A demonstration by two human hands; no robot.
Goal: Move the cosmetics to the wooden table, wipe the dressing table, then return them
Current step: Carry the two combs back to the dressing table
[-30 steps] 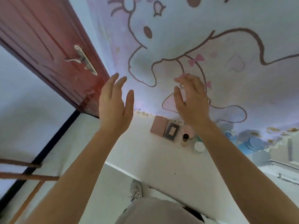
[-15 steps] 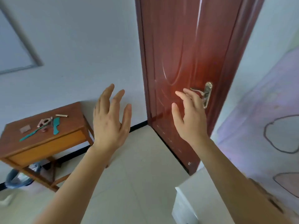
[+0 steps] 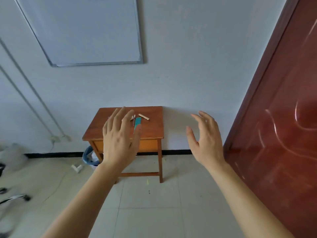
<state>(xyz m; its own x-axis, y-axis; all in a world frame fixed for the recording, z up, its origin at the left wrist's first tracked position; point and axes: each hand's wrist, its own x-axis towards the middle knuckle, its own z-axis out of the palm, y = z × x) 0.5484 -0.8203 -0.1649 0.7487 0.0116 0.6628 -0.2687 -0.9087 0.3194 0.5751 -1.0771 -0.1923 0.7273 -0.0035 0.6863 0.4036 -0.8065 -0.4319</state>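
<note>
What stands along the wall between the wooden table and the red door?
Nothing: the head view shows bare wall and black skirting there, partly behind the raised right hand.

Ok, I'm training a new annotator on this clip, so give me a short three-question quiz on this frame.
1. True or false: the left hand grips the teal comb.
2. Multiple choice: the gold tube lies on A) the floor, B) the wooden table, C) the whiteboard ledge.
3. Fill in: the right hand holds ____.

Key: 1 false, its fingers are straight and it holds nothing; 2 B; 3 nothing.
</note>
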